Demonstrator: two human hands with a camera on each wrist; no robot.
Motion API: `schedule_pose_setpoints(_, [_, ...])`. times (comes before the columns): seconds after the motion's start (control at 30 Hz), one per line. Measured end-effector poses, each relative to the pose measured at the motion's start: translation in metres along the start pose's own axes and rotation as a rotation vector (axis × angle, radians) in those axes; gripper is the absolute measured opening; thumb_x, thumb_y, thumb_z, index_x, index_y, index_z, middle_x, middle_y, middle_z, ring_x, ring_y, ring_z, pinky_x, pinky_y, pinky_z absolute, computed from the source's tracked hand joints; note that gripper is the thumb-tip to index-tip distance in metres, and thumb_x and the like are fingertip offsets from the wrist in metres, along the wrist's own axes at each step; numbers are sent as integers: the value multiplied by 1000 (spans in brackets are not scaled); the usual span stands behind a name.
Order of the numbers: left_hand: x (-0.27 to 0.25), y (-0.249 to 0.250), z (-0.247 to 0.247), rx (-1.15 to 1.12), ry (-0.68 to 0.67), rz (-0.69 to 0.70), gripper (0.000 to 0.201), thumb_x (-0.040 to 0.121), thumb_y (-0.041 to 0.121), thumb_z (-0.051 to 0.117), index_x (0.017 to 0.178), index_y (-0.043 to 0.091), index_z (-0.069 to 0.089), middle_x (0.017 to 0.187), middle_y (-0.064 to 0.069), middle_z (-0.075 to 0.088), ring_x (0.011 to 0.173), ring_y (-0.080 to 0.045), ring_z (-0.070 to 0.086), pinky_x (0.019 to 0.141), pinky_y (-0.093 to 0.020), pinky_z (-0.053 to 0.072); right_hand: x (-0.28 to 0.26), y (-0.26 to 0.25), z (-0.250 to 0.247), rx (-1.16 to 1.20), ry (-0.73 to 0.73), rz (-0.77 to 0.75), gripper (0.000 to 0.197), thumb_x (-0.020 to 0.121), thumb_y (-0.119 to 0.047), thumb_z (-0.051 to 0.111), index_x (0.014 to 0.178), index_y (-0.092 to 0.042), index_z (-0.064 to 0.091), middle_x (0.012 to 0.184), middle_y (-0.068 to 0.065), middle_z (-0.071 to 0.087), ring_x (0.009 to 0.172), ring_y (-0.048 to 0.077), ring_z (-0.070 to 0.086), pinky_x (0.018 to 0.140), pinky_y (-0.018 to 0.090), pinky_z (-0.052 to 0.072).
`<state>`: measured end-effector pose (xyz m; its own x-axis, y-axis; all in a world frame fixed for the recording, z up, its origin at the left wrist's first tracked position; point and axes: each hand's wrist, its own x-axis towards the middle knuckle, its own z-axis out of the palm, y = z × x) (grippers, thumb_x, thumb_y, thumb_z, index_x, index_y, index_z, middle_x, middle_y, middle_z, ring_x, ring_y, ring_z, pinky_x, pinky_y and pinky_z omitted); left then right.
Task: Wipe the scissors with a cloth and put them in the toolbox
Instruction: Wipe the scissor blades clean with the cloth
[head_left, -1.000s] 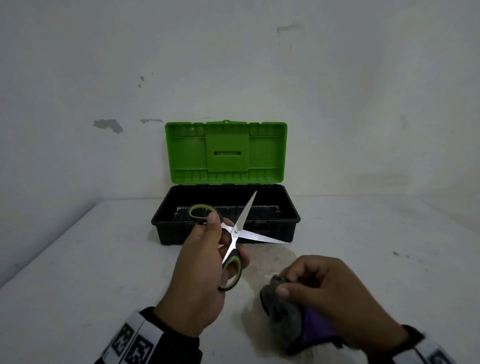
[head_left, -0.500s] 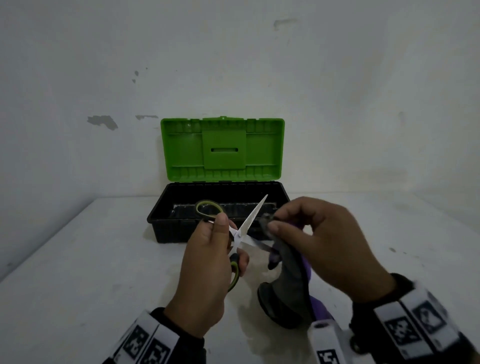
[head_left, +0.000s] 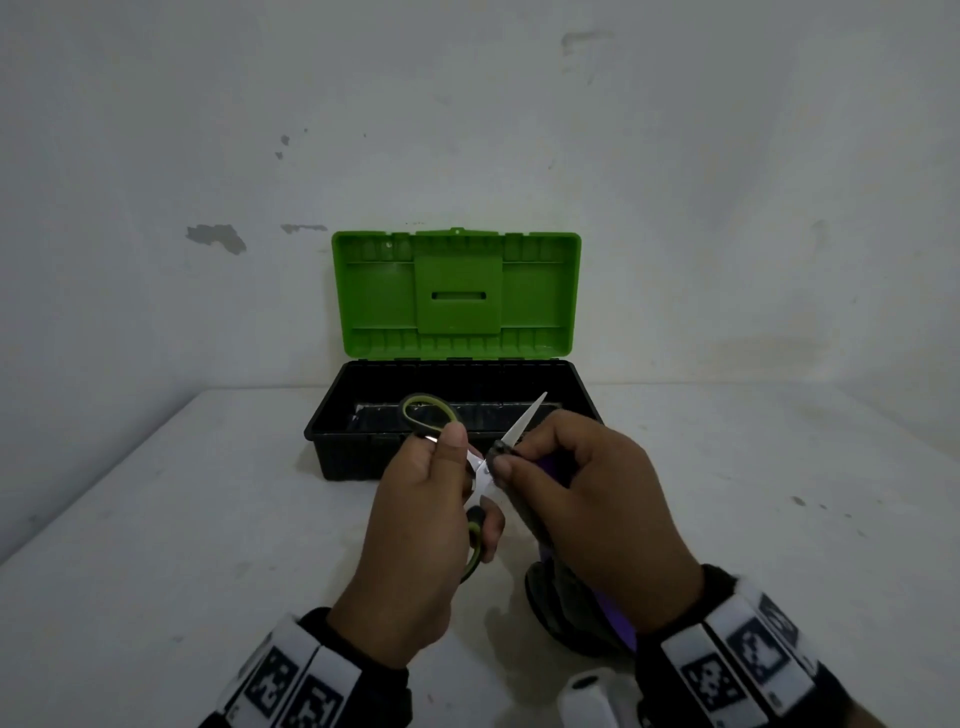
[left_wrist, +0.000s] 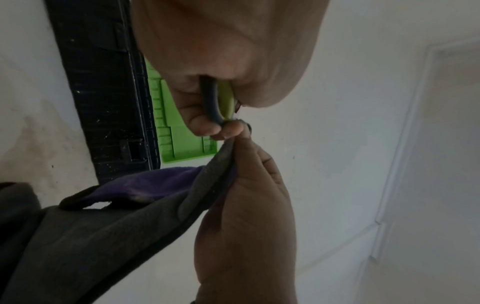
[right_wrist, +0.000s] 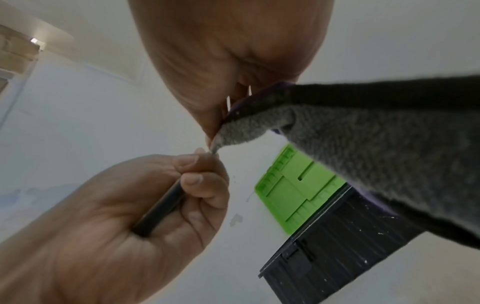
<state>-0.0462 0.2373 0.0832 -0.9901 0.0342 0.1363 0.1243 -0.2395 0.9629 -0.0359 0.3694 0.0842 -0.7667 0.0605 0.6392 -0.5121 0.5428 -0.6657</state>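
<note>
My left hand grips the scissors by their green-and-black handles, blades spread open, just in front of the toolbox. One blade points up and right; the other is hidden under the grey-and-purple cloth. My right hand pinches that cloth around the hidden blade close to the pivot, and the rest of the cloth hangs down to the table. The left wrist view shows the scissors handle in my curled fingers and the cloth. In the right wrist view the cloth drapes from my right fingers.
The black toolbox stands open against the wall, its green lid upright; its inside looks dark. It sits on a white table whose left edge runs diagonally. A plain wall stands behind.
My right hand lifted the cloth off the table and brought it up onto the lower scissor blade, then slid it in toward the pivot. My left hand kept the scissors nearly still.
</note>
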Motion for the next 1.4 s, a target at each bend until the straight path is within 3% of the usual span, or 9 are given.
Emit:
schedule_pose_setpoints(0.1, [0, 0, 0, -5, 3, -17, 38, 103, 34, 41, 71, 12, 40, 49, 9, 38, 39, -21, 39, 40, -28, 36, 7, 6, -3, -51, 49, 56, 18, 78, -24, 82, 66, -21, 69, 63, -9, 67, 62, 8, 63, 54, 10, 43])
schedule_pose_setpoints(0.3, [3, -3, -2, 9, -7, -16, 38, 102, 35, 43, 71, 13, 39, 53, 7, 35, 38, -22, 41, 39, -28, 38, 1, -2, -4, 2, 14, -16, 16, 78, -20, 83, 72, -26, 69, 77, -13, 68, 69, 5, 64, 57, 6, 43])
schedule_pose_setpoints(0.5, [-2, -6, 0, 71, 0, 65, 38, 102, 34, 40, 73, 11, 40, 48, 9, 39, 37, -20, 43, 38, -27, 38, -6, 1, 5, -10, 24, 57, 19, 82, -23, 80, 71, -25, 64, 60, -12, 62, 58, 6, 60, 52, 6, 39])
schedule_pose_setpoints(0.7, [-1, -7, -2, 95, -12, 103, 38, 100, 35, 41, 73, 9, 39, 53, 5, 34, 38, -22, 42, 39, -27, 39, -4, 3, 6, -54, 95, 76, 19, 82, -25, 79, 71, -19, 65, 61, -7, 63, 62, 9, 60, 51, 8, 41])
schedule_pose_setpoints(0.8, [-2, -7, -1, 83, -23, 107, 38, 100, 35, 42, 72, 9, 38, 54, 4, 34, 38, -22, 41, 39, -27, 39, -7, 1, 6, -22, 80, 76, 20, 82, -26, 79, 69, -21, 64, 58, -6, 63, 54, 11, 60, 50, 14, 44])
schedule_pose_setpoints(0.93, [-3, -10, -2, 63, -53, 104, 39, 100, 35, 43, 71, 8, 39, 56, 2, 33, 39, -23, 40, 40, -27, 39, 4, 9, -4, -80, 174, 125, 24, 81, -31, 79, 65, -22, 64, 60, -7, 66, 57, 8, 63, 54, 28, 51])
schedule_pose_setpoints(1.1, [-2, -10, -3, 66, -71, 134, 40, 96, 37, 43, 73, 5, 39, 54, 2, 32, 36, -21, 39, 40, -26, 39, -4, 2, -4, -58, 127, 82, 23, 80, -28, 80, 64, -21, 66, 60, -6, 65, 60, 10, 62, 53, 13, 45])
schedule_pose_setpoints(1.27, [-2, -11, -3, 71, -89, 123, 40, 97, 38, 43, 73, 6, 40, 55, 3, 33, 38, -21, 40, 41, -28, 40, 1, 10, -6, -22, 206, 146, 24, 82, -30, 79, 64, -22, 64, 59, -4, 68, 58, 13, 66, 57, 35, 55])
schedule_pose_setpoints(1.4, [-3, -11, -5, 89, -93, 127, 39, 98, 36, 43, 73, 7, 40, 56, 0, 33, 39, -24, 40, 41, -26, 40, -5, 7, -4, 1, 200, 128, 22, 80, -27, 80, 65, -20, 66, 60, -5, 66, 58, 11, 63, 54, 24, 50])
